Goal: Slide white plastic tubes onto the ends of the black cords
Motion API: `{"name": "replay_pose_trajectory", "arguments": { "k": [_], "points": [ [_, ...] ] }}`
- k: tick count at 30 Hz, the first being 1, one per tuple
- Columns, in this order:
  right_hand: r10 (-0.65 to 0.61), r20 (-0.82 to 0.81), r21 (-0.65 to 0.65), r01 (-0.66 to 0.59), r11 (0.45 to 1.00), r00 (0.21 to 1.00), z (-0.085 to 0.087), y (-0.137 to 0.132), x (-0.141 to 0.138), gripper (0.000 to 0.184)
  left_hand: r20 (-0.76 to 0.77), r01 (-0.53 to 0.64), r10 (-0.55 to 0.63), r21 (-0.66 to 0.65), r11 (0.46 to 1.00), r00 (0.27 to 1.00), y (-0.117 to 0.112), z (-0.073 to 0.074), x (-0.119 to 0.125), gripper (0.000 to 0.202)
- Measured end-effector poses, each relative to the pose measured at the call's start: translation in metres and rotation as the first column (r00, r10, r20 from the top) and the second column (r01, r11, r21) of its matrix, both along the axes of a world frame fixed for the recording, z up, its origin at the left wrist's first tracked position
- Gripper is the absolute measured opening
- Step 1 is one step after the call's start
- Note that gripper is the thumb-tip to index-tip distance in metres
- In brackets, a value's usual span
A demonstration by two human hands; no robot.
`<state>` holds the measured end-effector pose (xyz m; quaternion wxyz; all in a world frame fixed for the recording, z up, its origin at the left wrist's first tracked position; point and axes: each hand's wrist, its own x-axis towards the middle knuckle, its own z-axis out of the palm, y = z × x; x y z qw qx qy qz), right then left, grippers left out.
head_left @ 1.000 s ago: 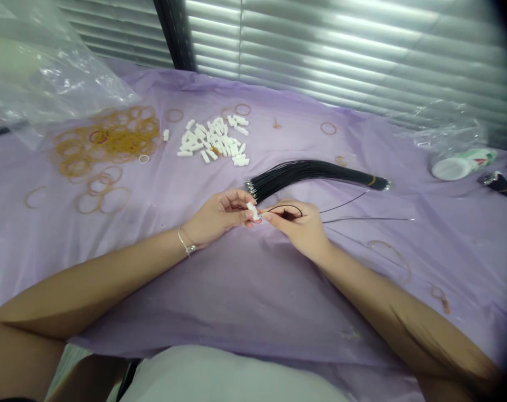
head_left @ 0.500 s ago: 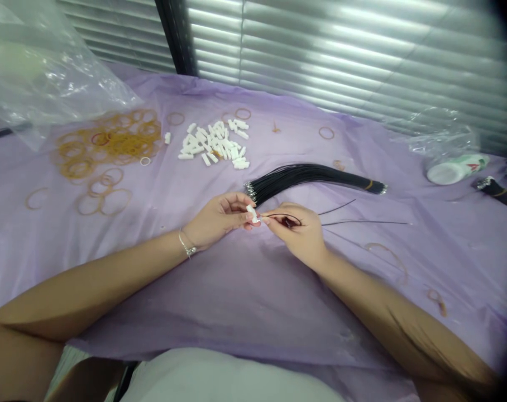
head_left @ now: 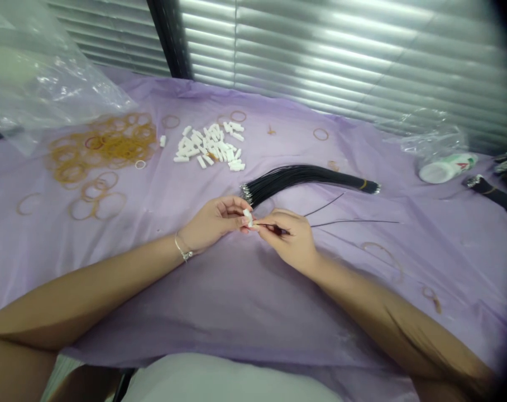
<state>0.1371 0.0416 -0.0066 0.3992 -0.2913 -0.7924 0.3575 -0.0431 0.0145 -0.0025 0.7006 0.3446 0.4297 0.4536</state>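
Observation:
My left hand (head_left: 215, 222) pinches a small white plastic connector (head_left: 248, 216) at the middle of the purple-covered table (head_left: 237, 290). Touching it from the right, my right hand (head_left: 289, 239) is closed on a thin black wire (head_left: 274, 225), whose end meets the connector. Two loose black wires (head_left: 354, 221) trail right from that hand. Just behind the hands lies a bundle of black wires (head_left: 307, 176), bound near its right end by a rubber band.
A pile of white connectors (head_left: 209, 146) and a heap of tan rubber bands (head_left: 103, 145) lie at the back left. Clear plastic bags (head_left: 39, 72) sit far left and far right, with a white bottle (head_left: 444, 167). Window blinds (head_left: 341, 50) run behind.
The loop of wire over my right hand has been drawn in as the wire end pressed toward the connector. Both hands stay together; the view shifted slightly.

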Motion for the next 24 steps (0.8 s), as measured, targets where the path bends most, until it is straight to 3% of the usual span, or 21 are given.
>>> {"name": "replay_pose_trajectory", "arguments": {
  "k": [5, 11, 15, 21, 24],
  "points": [
    [-0.024, -0.019, -0.115, 0.021, 0.993, 1.000, -0.0001, -0.0006, 0.0003, 0.005, 0.028, 0.006, -0.007, 0.028, 1.000, 1.000, 0.0002, -0.0011, 0.0008, 0.019],
    [-0.203, -0.167, -0.342, 0.137, 0.930, 0.965, 0.0021, -0.0005, 0.0002, 0.005, 0.001, 0.020, -0.020, 0.043, 0.999, 1.000, 0.0014, -0.0025, 0.0006, 0.019],
    [-0.107, -0.088, -0.430, 0.059, 0.901, 0.990, 0.0032, 0.0019, -0.0007, 0.011, 0.042, 0.038, -0.039, 0.019, 0.999, 0.998, 0.0024, -0.0056, -0.0009, 0.021],
    [-0.094, -0.041, -0.408, 0.069, 0.910, 0.995, 0.0027, 0.0035, 0.0000, 0.012, 0.035, 0.029, -0.029, -0.015, 0.999, 0.999, 0.0023, -0.0047, -0.0003, 0.023],
    [-0.056, 0.004, -0.262, 0.055, 0.963, 0.998, 0.0022, 0.0029, 0.0017, 0.009, 0.031, 0.035, -0.034, -0.027, 0.999, 0.999, 0.0020, -0.0034, -0.0007, 0.022]
  ]
}}
